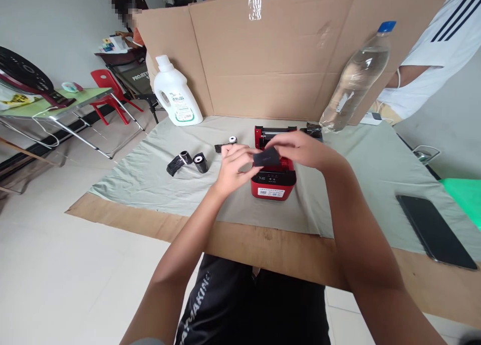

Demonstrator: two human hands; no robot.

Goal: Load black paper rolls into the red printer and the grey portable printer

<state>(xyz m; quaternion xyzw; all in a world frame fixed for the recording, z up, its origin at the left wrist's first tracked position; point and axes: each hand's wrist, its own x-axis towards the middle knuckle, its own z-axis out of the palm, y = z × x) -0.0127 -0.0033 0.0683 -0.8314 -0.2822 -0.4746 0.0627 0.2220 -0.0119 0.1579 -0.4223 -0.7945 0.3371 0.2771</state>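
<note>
Between my two hands a piece of black ribbon (pixel 266 157) is held above a red label printer (pixel 273 191). My left hand (pixel 236 168) grips the ribbon's left end between thumb and fingers. From the upper right my right hand (pixel 300 148) has its fingers closed on the other end. The printer's lid (pixel 278 131) stands raised behind my hands, and much of the inside is covered by them and the ribbon. To the left lie two black ribbon rolls (pixel 201 162) with white cores, and another small roll (pixel 233 140) sits just beyond my left hand.
A white jug (pixel 176 94) stands at the back left, against a cardboard screen (pixel 270 54). A large clear bottle (pixel 355 82) with a blue cap is at the back right. A phone (pixel 436 230) lies near the front right edge. A person in a white sleeve (pixel 439 59) is beyond the screen.
</note>
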